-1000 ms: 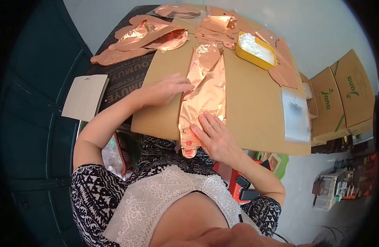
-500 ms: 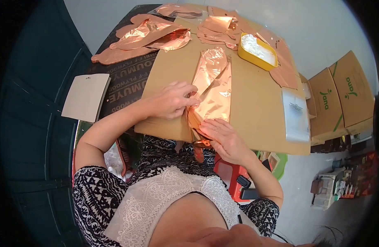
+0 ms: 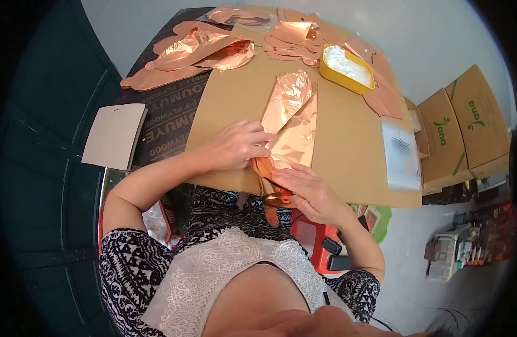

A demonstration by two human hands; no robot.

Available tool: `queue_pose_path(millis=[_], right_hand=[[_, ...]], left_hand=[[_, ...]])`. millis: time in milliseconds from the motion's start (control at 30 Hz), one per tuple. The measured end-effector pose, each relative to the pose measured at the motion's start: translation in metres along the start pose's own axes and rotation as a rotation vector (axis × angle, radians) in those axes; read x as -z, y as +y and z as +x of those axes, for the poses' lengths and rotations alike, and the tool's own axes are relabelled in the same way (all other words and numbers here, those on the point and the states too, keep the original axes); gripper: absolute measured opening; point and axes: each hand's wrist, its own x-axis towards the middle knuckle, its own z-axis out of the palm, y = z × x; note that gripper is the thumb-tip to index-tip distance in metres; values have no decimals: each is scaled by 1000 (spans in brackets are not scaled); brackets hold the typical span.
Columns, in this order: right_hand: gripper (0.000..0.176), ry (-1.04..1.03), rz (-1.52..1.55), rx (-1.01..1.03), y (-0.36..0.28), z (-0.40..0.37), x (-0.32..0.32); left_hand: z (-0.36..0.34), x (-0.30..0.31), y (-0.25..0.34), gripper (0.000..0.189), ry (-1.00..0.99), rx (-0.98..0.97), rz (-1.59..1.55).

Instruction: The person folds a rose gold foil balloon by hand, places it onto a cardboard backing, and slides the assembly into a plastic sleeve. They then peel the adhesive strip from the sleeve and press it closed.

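A flat, rose-gold foil balloon [image 3: 295, 135], folded lengthwise, lies on a cardboard sheet [image 3: 348, 163] in front of me. My left hand [image 3: 241, 147] has its fingers bent at the balloon's left edge, gripping the foil there. Across the near end, my right hand [image 3: 309, 191] lies with its fingers stretched flat over the foil and the thumb apart. Curled, shiny foil from that end hangs past the cardboard's near edge, above my lap. What is under the right fingers is hidden.
More flat rose-gold balloons [image 3: 197, 48] are piled at the far left, with another stack [image 3: 292, 42] at the back. A yellow tub [image 3: 357, 85] of white material stands at the back right. Clear plastic bags [image 3: 401, 157] lie at the right; cartons [image 3: 444, 132] stand beyond.
My left hand has shifted slightly toward me along the balloon's left edge. My right hand has moved slightly right and nearer, still on the foil. The camera view has shifted a little.
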Motion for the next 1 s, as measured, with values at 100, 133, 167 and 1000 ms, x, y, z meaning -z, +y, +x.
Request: queue_pose_path(millis=[100,133,167,1000], right_hand=[[44,11,39,36,-5,-6,11],[44,13,56,50,-6,-9,16],[43,47,64,45,3,-17,22],[22,304,-491,89,38,-5,-7]], left_hand=[[-3,-6,1,19,38,36,9],[-5,-6,2,20,47,52,8],[-8,-6,2,20,64,70,-22],[-34,-1,37,30,160,297,-241]])
